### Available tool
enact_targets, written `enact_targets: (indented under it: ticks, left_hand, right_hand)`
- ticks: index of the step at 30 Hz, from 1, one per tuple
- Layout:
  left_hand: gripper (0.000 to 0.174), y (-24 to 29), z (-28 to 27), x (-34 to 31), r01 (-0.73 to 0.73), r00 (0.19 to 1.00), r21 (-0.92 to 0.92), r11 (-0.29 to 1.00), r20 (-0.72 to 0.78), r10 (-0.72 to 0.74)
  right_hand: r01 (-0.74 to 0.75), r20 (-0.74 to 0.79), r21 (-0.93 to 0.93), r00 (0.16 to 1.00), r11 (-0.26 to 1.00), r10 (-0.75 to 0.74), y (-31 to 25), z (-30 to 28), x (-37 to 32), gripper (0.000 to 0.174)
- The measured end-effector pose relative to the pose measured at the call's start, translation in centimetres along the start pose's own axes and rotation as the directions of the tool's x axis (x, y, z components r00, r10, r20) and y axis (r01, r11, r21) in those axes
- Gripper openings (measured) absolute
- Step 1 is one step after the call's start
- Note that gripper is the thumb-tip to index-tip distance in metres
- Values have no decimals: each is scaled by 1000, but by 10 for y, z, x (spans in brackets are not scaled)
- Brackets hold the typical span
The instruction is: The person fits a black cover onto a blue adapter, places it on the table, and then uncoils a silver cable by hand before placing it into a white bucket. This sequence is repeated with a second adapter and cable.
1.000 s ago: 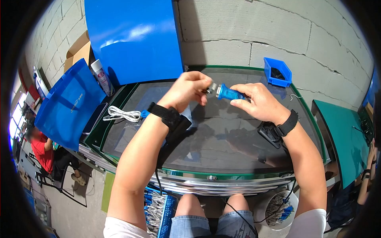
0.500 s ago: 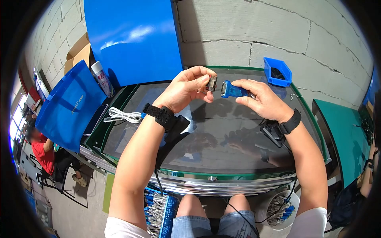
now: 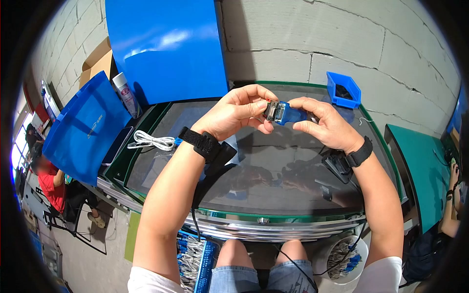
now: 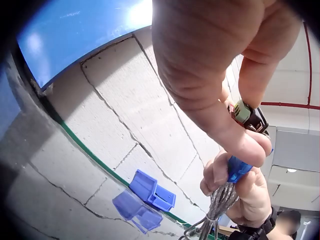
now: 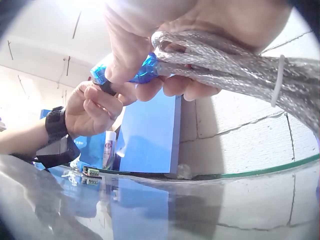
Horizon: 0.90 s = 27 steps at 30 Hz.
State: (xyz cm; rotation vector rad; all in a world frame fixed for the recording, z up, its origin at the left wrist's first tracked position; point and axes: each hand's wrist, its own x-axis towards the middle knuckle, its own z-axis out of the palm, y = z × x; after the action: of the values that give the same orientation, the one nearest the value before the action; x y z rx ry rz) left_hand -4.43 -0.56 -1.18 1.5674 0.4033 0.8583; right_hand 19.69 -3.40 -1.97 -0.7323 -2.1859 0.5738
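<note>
My left hand (image 3: 239, 111) pinches a small adapter (image 3: 271, 110) with a metal connector face, between thumb and fingers. A green terminal block (image 4: 243, 111) shows on it in the left wrist view. My right hand (image 3: 328, 126) grips a translucent blue serial connector (image 3: 292, 115), its metal end facing left, right up against the adapter. From the blue connector runs a silver braided cable (image 5: 215, 60), folded and bound with a white tie. Both hands are raised over the dark table mat (image 3: 259, 185). The palm and fingers partly hide the blue connector in the right wrist view.
A bundled white cable (image 3: 152, 141) lies at the table's left. A small blue bin (image 3: 348, 101) stands at back right, a spray can (image 3: 126, 95) at back left. Below the front edge are a blue basket (image 3: 209, 263) and a white bucket (image 3: 361, 244), both holding cables.
The adapter has turned in my left fingers and shifted right. A gap between it and the blue connector opened half a second ago; now their ends meet or nearly meet.
</note>
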Motion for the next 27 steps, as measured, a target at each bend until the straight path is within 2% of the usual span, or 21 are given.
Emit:
enact_targets:
  ticks: [4,6,9,11,19,25,27]
  left_hand:
    - [27,0,1,-1,-12,1000,-3,1000,0,12]
    - [27,1,0,-1,-12,1000,0,1000,-2,12]
    - [27,1,1,0,-20,999,18,1000,-26,20]
    - [26,3,3,-1,-49,993,51,997,-102,54]
    - [24,3,1,-1,-75,987,74,994,-137,84]
    - [24,8,5,0,-99,973,155,983,-191,128]
    - [24,6,5,0,-103,971,174,979,-196,137]
  right_hand:
    - [11,-10,11,1000,1000,-11,-1,1,0,36]
    - [9,-6,-57,1000,998,-9,-1,1,1,35]
    - [31,-39,-15,999,999,-32,-2,1,1,35]
    - [2,-36,-53,999,999,-4,-8,-2,1,35]
    - [-25,-46,-114,999,993,19,-6,-1,2,37]
    - [17,-90,-195,995,981,-35,-9,-2,1,37]
    - [73,-101,-274,989,959,-104,-5,-1,2,38]
